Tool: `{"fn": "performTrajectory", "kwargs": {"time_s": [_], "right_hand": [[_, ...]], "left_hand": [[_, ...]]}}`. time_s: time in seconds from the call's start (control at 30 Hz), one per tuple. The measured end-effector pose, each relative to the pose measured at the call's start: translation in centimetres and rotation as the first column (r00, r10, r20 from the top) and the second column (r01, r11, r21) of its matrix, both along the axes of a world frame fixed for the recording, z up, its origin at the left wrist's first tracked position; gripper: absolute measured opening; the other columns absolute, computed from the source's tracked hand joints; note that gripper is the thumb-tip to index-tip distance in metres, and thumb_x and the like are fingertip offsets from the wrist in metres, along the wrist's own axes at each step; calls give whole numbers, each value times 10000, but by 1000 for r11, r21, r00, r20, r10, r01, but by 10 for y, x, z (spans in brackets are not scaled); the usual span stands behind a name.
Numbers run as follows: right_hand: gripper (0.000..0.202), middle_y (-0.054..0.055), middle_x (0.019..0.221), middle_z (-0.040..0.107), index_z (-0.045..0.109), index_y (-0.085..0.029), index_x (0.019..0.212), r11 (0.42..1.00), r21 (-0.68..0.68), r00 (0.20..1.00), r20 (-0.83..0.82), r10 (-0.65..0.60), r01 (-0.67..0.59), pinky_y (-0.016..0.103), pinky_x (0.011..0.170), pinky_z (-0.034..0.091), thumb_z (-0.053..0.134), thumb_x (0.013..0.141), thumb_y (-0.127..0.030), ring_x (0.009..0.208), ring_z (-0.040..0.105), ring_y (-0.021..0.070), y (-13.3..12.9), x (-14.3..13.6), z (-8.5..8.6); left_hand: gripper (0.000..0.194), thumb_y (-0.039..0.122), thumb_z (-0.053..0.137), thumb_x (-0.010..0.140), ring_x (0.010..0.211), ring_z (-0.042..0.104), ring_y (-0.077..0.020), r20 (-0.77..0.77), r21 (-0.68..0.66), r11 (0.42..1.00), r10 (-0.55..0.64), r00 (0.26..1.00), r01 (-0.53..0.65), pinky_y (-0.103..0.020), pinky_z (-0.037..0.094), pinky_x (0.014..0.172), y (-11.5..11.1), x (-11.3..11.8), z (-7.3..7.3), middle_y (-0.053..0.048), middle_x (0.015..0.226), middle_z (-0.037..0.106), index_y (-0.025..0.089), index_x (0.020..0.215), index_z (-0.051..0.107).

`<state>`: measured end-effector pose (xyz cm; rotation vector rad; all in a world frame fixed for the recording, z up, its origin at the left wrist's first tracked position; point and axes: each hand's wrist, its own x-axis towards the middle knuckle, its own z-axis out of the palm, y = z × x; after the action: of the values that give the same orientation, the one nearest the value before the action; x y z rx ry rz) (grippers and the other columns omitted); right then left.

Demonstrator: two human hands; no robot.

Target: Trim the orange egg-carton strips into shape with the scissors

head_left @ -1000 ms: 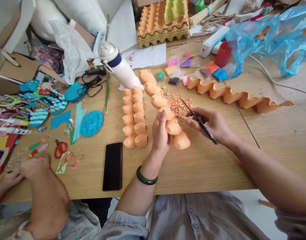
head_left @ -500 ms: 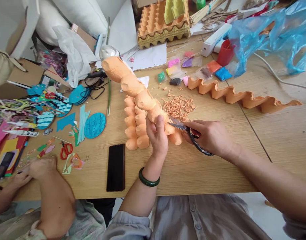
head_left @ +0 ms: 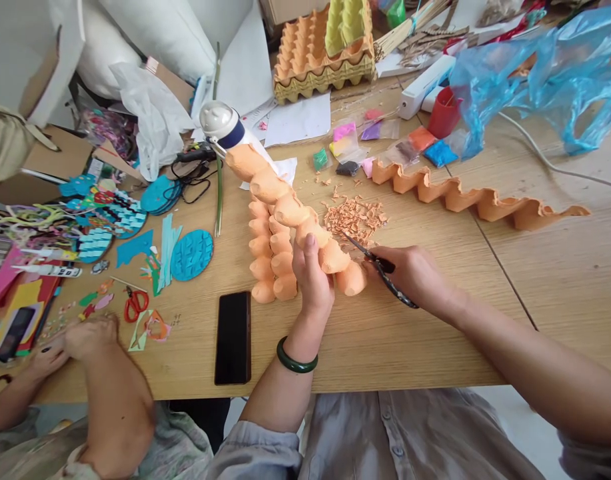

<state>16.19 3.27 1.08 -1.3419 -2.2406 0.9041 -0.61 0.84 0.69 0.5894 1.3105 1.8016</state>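
Observation:
My left hand (head_left: 312, 273) is closed around an orange strip of egg carton (head_left: 290, 210), thumb on top, holding it slanted above the table. A pair of black-handled scissors (head_left: 385, 267) is in my right hand (head_left: 415, 277), its blades pointing left beside the strip's lower cups and apart from them. Behind the blades lies a heap of small orange scraps (head_left: 355, 217). Two more orange carton rows (head_left: 262, 263) rest cups-up under and left of the held strip. Another cut strip (head_left: 475, 197) lies to the right on the table.
A black phone (head_left: 233, 338) lies left of my forearm. A co-worker's hands (head_left: 80, 340) are at the left, near red scissors (head_left: 136, 305) and paper pieces. Egg trays (head_left: 325, 60), small colored packets (head_left: 440, 153), a red cup (head_left: 444, 112) and a blue plastic bag (head_left: 540, 87) stand farther back.
The scissors' blades have moved away from the strip, down and right of where they touched it. The strip's upper end has dropped lower, exposing more of the white lidded object behind.

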Motion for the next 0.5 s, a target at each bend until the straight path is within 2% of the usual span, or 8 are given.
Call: {"fn": "performTrajectory", "kwargs": {"time_s": [0.07,0.13,0.23,0.33,0.4,0.5], "right_hand": [[426,-8,606,533,682,-193,803,978,-204,982,-187,9,-48,277,539,295,611,949,-586,559,457,133,6,4,8],[515,-24,610,501,668,-186,844,917,-369,943,-332,21,-150,270,504,328,640,909,-696,550,467,130,11,9,16],[617,-33,640,492,641,-178,923,773,-577,892,-450,-32,-264,277,469,418,615,885,-793,514,501,130,15,15,27],[678,-43,624,475,615,-178,925,610,-709,866,-495,-72,-354,285,420,441,590,858,-853,455,486,126,16,17,32],[690,-44,613,470,612,-180,906,579,-719,860,-507,-60,-383,281,397,429,597,841,-867,441,477,124,15,16,32],[663,-36,604,478,589,-189,822,586,-703,853,-521,-39,-402,275,398,430,599,855,-851,441,475,117,13,15,32]], "left_hand": [[344,504,540,1036,1294,670,-221,46,-16,999,-39,998,40,-337,542,1086,1,-1,-1,-68,1273,742,240,1148,730],[383,544,516,1020,1148,716,-227,87,-31,996,-79,993,82,-346,568,1009,1,-2,-1,-66,1151,747,232,1067,732],[399,545,487,1019,1015,730,-206,137,-23,992,-118,983,123,-331,583,928,0,-2,0,-53,1069,737,228,1004,730],[411,507,436,1046,1029,731,-201,157,-41,988,-140,978,149,-324,586,931,0,1,3,-49,1057,750,234,983,737],[417,482,408,1068,1087,725,-210,156,-57,984,-157,975,168,-325,579,958,-1,4,4,-38,1044,762,248,983,743],[422,462,398,1088,1197,696,-232,151,-86,977,-180,972,195,-333,555,1020,-2,7,2,-43,1079,770,237,1016,748]]}}
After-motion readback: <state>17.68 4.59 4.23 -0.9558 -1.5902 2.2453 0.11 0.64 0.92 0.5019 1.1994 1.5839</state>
